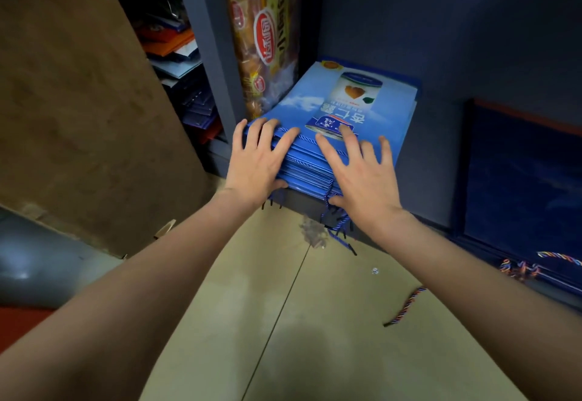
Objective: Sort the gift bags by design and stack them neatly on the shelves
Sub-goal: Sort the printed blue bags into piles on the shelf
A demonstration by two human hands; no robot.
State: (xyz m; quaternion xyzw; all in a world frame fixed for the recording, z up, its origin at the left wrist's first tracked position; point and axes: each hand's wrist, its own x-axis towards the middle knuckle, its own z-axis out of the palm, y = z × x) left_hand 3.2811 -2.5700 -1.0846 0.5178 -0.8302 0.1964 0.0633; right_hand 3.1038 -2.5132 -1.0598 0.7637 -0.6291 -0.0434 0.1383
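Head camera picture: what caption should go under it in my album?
Both hands, left and right, press flat on a stack of blue gift bags on the shelf.

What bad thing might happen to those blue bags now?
The stack of blue bags juts past the shelf edge under both hands, so it might slide off. Its cord handles dangle below the shelf and might snag or get pinched.
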